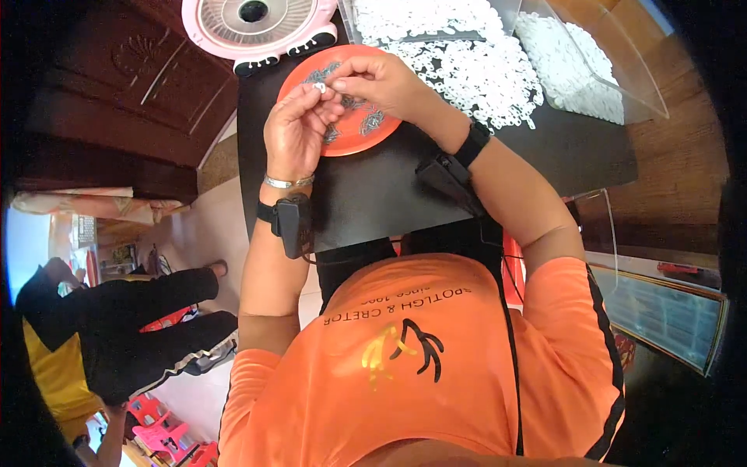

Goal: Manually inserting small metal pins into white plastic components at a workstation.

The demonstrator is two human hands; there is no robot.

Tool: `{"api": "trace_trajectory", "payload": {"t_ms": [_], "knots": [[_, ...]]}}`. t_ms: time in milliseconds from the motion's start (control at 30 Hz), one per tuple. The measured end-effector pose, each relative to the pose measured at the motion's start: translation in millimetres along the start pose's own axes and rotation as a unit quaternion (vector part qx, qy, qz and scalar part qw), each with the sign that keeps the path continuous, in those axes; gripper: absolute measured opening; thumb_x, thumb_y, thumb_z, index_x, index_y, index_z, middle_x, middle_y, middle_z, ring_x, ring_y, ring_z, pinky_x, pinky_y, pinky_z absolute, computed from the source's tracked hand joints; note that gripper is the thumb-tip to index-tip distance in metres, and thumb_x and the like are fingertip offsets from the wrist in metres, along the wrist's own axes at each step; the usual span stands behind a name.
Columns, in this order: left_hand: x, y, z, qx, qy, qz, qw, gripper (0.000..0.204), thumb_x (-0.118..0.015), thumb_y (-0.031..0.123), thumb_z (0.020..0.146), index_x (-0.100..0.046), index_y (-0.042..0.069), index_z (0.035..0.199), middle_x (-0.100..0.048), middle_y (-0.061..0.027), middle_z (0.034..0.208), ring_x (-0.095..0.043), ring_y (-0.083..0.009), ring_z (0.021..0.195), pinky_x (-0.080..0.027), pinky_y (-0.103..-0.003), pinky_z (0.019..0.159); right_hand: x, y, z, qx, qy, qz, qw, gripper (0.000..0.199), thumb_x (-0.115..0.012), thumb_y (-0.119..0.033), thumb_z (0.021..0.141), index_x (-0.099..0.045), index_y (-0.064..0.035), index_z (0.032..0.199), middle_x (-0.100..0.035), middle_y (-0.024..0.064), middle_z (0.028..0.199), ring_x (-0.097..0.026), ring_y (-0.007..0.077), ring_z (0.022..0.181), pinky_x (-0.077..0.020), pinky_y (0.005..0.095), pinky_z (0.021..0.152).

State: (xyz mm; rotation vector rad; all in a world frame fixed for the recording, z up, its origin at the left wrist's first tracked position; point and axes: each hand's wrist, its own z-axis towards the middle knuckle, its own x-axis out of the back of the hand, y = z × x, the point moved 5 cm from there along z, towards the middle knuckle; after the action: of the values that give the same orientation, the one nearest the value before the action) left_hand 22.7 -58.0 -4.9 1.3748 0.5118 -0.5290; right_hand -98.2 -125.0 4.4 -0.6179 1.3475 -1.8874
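My left hand (289,134) pinches a small white plastic piece (320,88) between thumb and forefinger, its other fingers loosely curled. Close beside it, my right hand (383,82) is closed in a pinch with its fingertips almost at the white piece; what sits between them is too small to make out. Both hands are over a round orange plate (359,142) on the black table. Several small clumps of grey metal pieces (372,121) lie on this plate, partly hidden by my hands.
Loose white plastic pieces (498,82) are heaped right of the plate. Behind them stands a clear bin (510,17) of such pieces, with another clear container (634,78) at right. A pink fan (206,23) stands back left. Another person (117,335) is at the left.
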Motion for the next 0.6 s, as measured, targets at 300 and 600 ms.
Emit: {"api": "trace_trajectory", "payload": {"t_ms": [300,600], "knots": [[6.6,12.4,-0.9,-0.013,0.111,0.177,0.978,0.016,-0.05,0.009,0.086,-0.059,-0.003,0.081,-0.063,-0.0095,0.075,-0.058,-0.0144,0.063,-0.045,-0.023,0.06,7.7,-6.6,-3.5,0.034,0.052,-0.234,0.97,0.016,-0.059,-0.014,0.086,-0.065,-0.0023,0.094,-0.065,0.0032,0.083,-0.059,0.0102,0.074,-0.0472,0.0251,0.066],[5.7,23.8,-2.7,-0.126,0.174,0.365,0.906,0.014,-0.055,0.008,0.08,-0.06,-0.002,0.072,-0.056,0.0008,0.065,-0.047,-0.0066,0.059,-0.036,-0.021,0.056,-3.9,-9.9,-16.2,-0.005,-0.116,-0.553,0.825,0.011,-0.064,-0.016,0.071,-0.061,-0.0054,0.072,-0.06,0.0099,0.074,-0.059,0.0268,0.071,-0.0467,0.0361,0.064]]}}
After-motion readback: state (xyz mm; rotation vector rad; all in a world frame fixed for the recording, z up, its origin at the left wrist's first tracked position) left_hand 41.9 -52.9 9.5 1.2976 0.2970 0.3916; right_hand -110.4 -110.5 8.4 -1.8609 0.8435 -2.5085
